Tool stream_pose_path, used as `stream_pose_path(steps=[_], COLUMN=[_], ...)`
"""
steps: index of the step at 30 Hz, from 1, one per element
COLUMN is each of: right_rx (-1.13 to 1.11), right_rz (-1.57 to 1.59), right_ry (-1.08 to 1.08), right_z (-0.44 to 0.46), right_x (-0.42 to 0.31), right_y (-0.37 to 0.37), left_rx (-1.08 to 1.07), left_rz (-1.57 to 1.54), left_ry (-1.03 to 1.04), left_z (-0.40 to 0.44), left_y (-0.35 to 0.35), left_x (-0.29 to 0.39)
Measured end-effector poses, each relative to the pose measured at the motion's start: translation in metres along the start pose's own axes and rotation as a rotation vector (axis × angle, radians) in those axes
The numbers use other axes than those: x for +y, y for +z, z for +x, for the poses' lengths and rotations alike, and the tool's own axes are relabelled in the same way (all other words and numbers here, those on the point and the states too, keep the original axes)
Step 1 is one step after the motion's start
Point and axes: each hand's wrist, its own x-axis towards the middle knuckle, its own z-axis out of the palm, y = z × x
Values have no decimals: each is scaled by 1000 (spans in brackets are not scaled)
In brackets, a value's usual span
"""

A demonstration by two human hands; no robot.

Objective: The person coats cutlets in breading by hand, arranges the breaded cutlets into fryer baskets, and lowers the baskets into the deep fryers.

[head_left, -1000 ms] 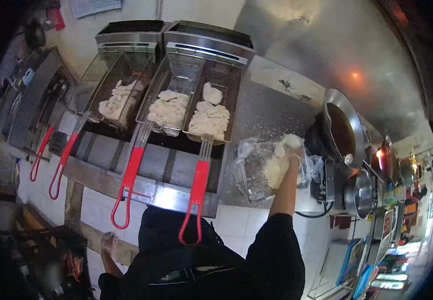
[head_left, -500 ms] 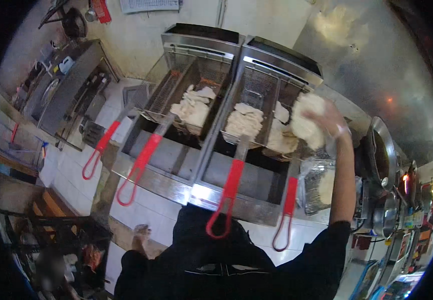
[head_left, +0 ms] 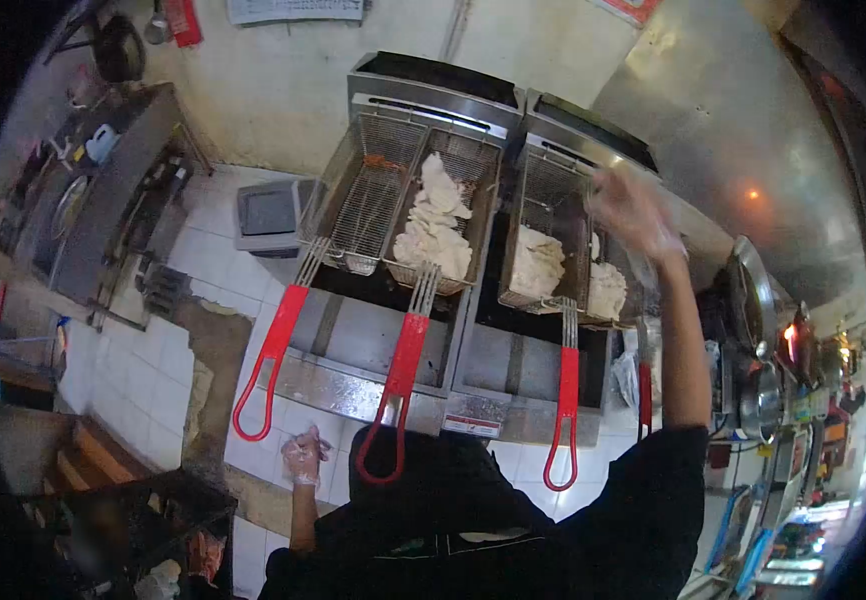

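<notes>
My right hand [head_left: 635,212], in a clear glove, is over the rightmost fry basket, near its back end. It is smeared by motion, so I cannot tell how its fingers lie. Below it, a pale flour-coated piece of food [head_left: 607,292] lies in that basket, partly hidden. Another coated piece [head_left: 538,265] sits in the fry basket beside it. Several more coated pieces [head_left: 433,245] are heaped in a basket of the left fryer. My left hand [head_left: 305,455], gloved too, hangs before the left fryer, fingers loosely bent and apart, holding nothing.
Red basket handles [head_left: 568,400] stick out toward me over the fryers' front edge [head_left: 353,390]. The leftmost basket [head_left: 368,200] holds reddish crumbs. Large metal pans [head_left: 753,290] stand at the right. A grey bin [head_left: 268,215] is on the tiled floor at the left.
The large coated piece has left my right hand, which has moved up toward the back of the basket. My left hand has risen. The whole view has shifted.
</notes>
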Motion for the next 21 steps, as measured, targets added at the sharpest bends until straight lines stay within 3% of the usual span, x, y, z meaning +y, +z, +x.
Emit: stream_pose_path(steps=[2, 3, 4, 5, 6, 7, 9, 11, 13, 15, 18, 21], right_rx=[-207, -81, -214, -347, -360, -359, -165, -32, 48, 62, 22, 13], right_rz=[-411, -583, -661, -732, -477, -218, 1120, 1230, 1307, 1361, 1441, 1300], right_ry=[153, 155, 297, 447, 457, 462, 1075, 970, 945, 974, 824, 851], right_z=[-67, -114, -143, -171, -217, -255, -267, -262, -257, -252, -255, -263], right_x=[-1, 23, 17, 12, 66, 121, 66, 66, 64, 61, 69, 62], right_y=[-26, -17, -19, -21, 4, 25, 23, 22, 21, 21, 14, -4], left_rx=[-124, -205, -286, -274, -266, -402, -685, -843, -1241, -1175, -1146, -947], left_rz=[162, 205, 243, 220, 201, 155, 48, 438, -514, -398, -690, -621], left_ry=[160, 267, 378, 357, 335, 371, 411, 1025, 173, -100, -57, -271], left_z=[-1, 0, 2, 4, 5, 2, -5, -12, -49, -94, -122, -126], left_y=[11, 17, 28, 50, 78, 93, 124, 157, 193, 213, 249, 261], left_x=[24, 43, 53, 38, 13, 38, 94, 139, 194, 280, 310, 333])
